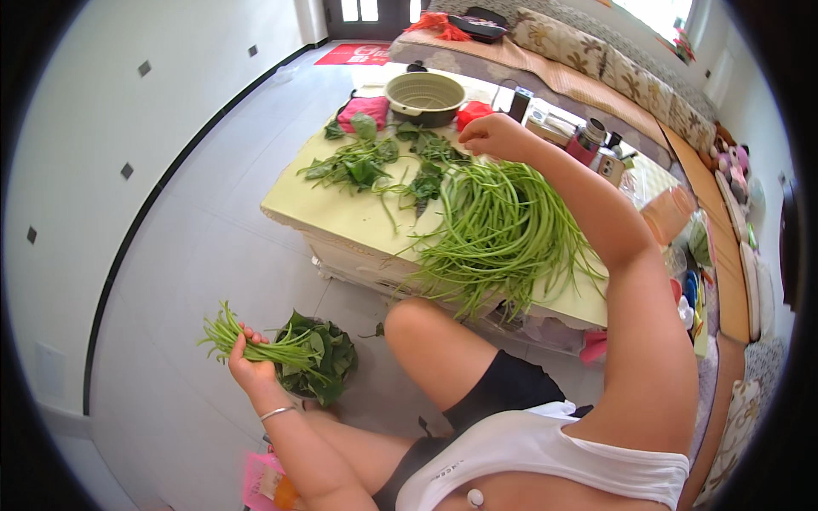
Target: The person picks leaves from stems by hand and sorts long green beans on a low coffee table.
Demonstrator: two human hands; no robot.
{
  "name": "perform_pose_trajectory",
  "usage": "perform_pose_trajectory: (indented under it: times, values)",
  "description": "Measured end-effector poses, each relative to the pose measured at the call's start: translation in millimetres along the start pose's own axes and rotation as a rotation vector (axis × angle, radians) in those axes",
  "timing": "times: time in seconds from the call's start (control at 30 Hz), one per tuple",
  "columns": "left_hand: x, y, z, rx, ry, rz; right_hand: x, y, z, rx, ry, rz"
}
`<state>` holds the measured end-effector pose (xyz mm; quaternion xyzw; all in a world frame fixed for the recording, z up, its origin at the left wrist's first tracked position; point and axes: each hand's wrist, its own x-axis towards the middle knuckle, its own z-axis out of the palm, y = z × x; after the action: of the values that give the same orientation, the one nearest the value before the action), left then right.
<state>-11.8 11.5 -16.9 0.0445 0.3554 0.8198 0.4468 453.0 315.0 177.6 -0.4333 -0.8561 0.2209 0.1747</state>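
My left hand [247, 351] is closed around a bunch of thin green stems [290, 351], held over a bin of broad dark green leaves [328, 362] on the floor. Over the table, my right hand [494, 136] reaches to the far end of a large heap of long green stems [503, 221]. Its fingers are bent and pressed together beside some leafy sprigs [434, 149]; anything between them is too small to make out. More leafy sprigs [358, 162] lie loose to the left of the heap.
An olive plastic colander [424, 95] stands at the table's [298, 200] far end, beside a pink cloth [364, 113]. A red thermos [586, 140], a phone [610, 169] and a peach plastic container [669, 213] line the right side. A cushioned sofa [588, 72] runs behind.
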Motion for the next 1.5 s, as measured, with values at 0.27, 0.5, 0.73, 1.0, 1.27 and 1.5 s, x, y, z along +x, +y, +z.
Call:
perform_pose_trajectory:
  times: [0.27, 0.5, 0.73, 1.0, 1.27, 1.5]
  values:
    - [-23.0, -3.0, 3.0, 0.167, -0.073, -0.131, -176.1, 23.4, -44.7, 0.289, 0.105, 0.153]
    - [-65.7, -7.6, 124.5, 0.470, -0.278, -0.163, -267.1, 104.9, -18.3, 0.406, 0.349, 0.453]
    - [-133.7, -43.0, 324.0, 0.845, -0.656, -0.121, -242.6, 164.1, 24.0, 0.398, 0.378, 0.553]
    - [-148.1, -165.5, 419.8, 1.064, -0.723, -0.186, -253.7, 117.8, 52.1, 0.791, 0.211, 0.648]
    - [-147.8, -280.5, 411.3, 1.474, -0.833, -0.092, -275.6, 97.6, 48.2, 1.223, 0.236, 0.641]
    - [-84.0, -255.0, 383.5, 1.356, -0.656, 0.342, -275.9, 119.9, 57.3, 1.386, 0.380, 0.575]
